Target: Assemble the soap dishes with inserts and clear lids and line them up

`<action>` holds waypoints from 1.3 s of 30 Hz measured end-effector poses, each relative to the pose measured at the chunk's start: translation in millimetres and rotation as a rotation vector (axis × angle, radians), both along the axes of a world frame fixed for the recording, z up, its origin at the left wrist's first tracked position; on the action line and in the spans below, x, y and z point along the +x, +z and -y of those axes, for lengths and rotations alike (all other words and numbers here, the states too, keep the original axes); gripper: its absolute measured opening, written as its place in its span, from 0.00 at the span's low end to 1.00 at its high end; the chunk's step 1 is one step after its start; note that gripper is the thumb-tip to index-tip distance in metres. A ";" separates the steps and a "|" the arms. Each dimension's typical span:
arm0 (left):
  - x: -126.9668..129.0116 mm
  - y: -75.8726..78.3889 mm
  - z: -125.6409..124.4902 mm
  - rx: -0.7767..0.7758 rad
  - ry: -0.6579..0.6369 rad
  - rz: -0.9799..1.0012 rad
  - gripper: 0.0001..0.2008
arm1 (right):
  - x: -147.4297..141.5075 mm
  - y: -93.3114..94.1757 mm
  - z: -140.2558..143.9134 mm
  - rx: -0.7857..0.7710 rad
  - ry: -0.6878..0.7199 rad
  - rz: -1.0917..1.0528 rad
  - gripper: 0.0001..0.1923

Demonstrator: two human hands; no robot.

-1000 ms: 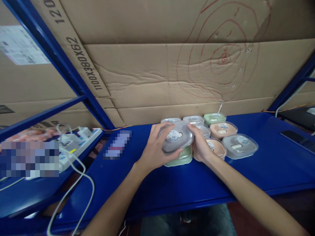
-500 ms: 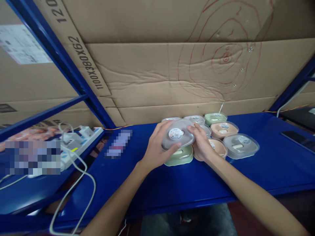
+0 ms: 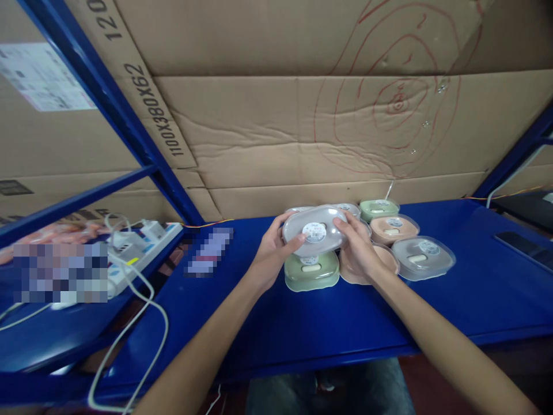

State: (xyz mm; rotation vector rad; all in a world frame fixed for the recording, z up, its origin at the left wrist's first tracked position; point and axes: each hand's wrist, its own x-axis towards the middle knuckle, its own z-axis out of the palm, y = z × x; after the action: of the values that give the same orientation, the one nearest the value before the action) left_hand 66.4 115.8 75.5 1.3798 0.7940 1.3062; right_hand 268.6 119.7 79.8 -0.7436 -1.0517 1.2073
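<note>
Between my two hands is a grey lidded food container [image 3: 298,222] with a round label, held above the others and tilted toward me. My left hand [image 3: 272,253] grips its left end, thumb on the label. Its right end is in my right hand [image 3: 356,242], the thumb on the lid. Just below sits a green container [image 3: 311,274] on the blue table. A pink container [image 3: 386,262] lies partly hidden behind my right hand. Farther right are a grey container [image 3: 425,257], another pink one [image 3: 394,229] and a green one [image 3: 379,208].
A blue metal table [image 3: 328,334] carries everything, with a cardboard wall [image 3: 259,127] behind it. On the left lie a power strip [image 3: 147,253] and a looping white cable [image 3: 162,323]. A dark phone-like slab [image 3: 525,248] rests at the right.
The grey container has turned to sit more level from side to side, its top facing me more. My left thumb has moved onto its label, and more of the green container below shows.
</note>
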 end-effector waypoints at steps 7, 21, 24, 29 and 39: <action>5.9 0.5 6.1 0.171 -0.008 -0.062 0.35 | 0.3 -4.9 0.9 0.112 -0.038 0.141 0.22; -2.3 -5.4 -6.0 0.162 -0.024 0.098 0.35 | 8.7 -4.1 -4.0 0.150 0.047 0.225 0.28; -4.1 -4.1 -7.3 0.108 -0.006 0.124 0.35 | 7.5 -1.7 -2.8 0.174 0.019 0.231 0.28; -30.4 -5.0 -36.3 0.117 0.232 0.224 0.29 | 14.3 -3.8 -5.9 0.291 -0.016 0.377 0.29; -110.7 -61.9 -104.6 0.046 0.917 -0.178 0.24 | 18.2 -15.5 -9.2 0.636 -0.216 0.977 0.09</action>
State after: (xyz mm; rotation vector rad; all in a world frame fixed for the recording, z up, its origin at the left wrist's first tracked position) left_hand -44.3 220.4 13.6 1.2014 1.6423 1.8979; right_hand 286.8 128.9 64.3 -0.9065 -1.9618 0.2104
